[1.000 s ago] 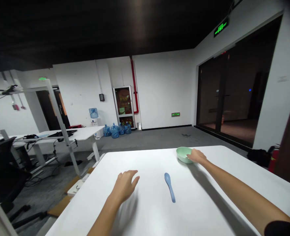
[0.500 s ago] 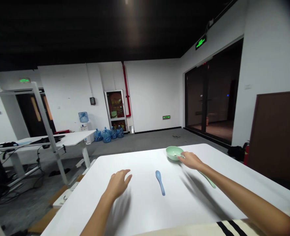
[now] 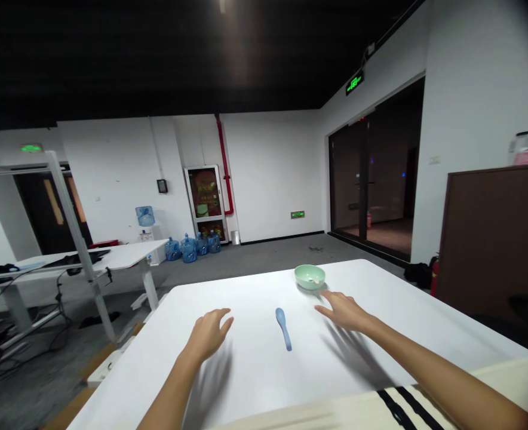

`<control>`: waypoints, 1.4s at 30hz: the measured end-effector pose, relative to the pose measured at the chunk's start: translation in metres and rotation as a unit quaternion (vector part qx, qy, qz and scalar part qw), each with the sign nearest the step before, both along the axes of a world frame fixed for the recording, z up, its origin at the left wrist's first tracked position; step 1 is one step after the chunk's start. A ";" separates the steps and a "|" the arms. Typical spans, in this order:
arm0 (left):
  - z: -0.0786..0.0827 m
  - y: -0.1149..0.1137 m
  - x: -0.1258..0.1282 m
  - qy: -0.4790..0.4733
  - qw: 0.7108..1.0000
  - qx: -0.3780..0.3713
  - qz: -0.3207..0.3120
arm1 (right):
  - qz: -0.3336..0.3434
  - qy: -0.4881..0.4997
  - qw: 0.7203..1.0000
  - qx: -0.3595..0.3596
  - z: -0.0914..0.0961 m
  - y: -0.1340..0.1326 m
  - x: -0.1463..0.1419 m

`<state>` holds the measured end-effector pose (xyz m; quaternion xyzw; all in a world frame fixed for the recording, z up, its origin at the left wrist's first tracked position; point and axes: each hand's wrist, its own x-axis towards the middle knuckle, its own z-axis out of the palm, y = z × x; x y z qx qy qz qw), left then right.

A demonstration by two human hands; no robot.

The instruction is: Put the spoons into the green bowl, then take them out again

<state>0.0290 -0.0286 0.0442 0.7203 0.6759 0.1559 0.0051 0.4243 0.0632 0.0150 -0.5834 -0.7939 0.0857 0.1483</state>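
My left hand [image 3: 208, 335] and right hand [image 3: 344, 312] hover open over the white table [image 3: 393, 280], fingers spread and gripping nothing, so the blue spoon [image 3: 284, 328] lies loose between them and the green bowl [image 3: 310, 277] sits unheld just beyond my right hand.

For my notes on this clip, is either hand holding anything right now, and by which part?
Nothing is held: the left hand and the right hand are both open and empty, gripping neither the blue spoon nor the green bowl.
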 end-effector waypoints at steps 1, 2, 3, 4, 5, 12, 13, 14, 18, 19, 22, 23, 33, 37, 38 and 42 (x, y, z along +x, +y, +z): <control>0.000 -0.001 0.001 0.000 1.000 -0.001 0.000 | -0.001 0.001 1.000 -0.001 0.000 0.000 0.001; 0.000 -0.001 0.002 0.001 1.000 -0.003 -0.001 | -0.003 0.003 1.000 -0.002 -0.001 0.001 0.002; 0.000 -0.001 0.002 0.002 1.000 -0.003 -0.001 | -0.007 0.005 1.000 -0.003 -0.001 0.001 0.002; 0.000 -0.001 0.002 0.003 1.000 -0.004 -0.001 | -0.010 0.008 1.000 -0.004 -0.001 0.002 0.003; 0.000 -0.001 0.002 0.003 1.000 -0.003 -0.001 | -0.013 0.011 1.000 -0.004 -0.002 0.002 0.004; -0.002 0.001 0.002 0.001 1.000 -0.001 -0.005 | -0.010 0.018 1.000 -0.002 -0.002 0.001 0.004; -0.002 0.001 0.002 0.002 1.000 -0.002 -0.005 | -0.011 0.017 1.000 -0.002 -0.002 0.001 0.004; -0.002 0.001 0.002 0.004 1.000 -0.004 -0.005 | -0.011 0.017 1.000 -0.002 -0.002 0.001 0.004; -0.001 0.000 0.003 0.008 1.000 -0.007 -0.004 | -0.016 0.026 1.000 -0.003 0.000 0.008 0.004; -0.001 0.000 0.003 0.008 1.000 -0.006 -0.003 | -0.016 0.027 0.999 -0.001 0.002 0.011 0.004; 0.001 -0.001 0.004 0.004 1.000 -0.005 -0.003 | -0.025 0.020 0.999 0.002 0.009 0.027 0.001; 0.002 -0.001 0.005 0.003 1.000 -0.006 -0.004 | -0.033 0.015 0.999 0.002 0.012 0.034 0.000; 0.006 -0.001 0.006 -0.005 1.000 -0.018 -0.003 | -0.130 -0.064 0.989 0.007 0.036 0.123 -0.018; 0.006 0.002 0.004 -0.009 1.000 -0.012 -0.004 | -0.161 -0.065 0.985 -0.013 0.032 0.152 -0.021; 0.006 0.002 0.004 -0.010 1.000 -0.012 -0.004 | -0.167 -0.066 0.984 -0.020 0.030 0.159 -0.022; 0.008 0.004 0.004 -0.013 1.000 -0.014 -0.004 | -0.176 -0.057 0.981 -0.062 0.016 0.179 -0.027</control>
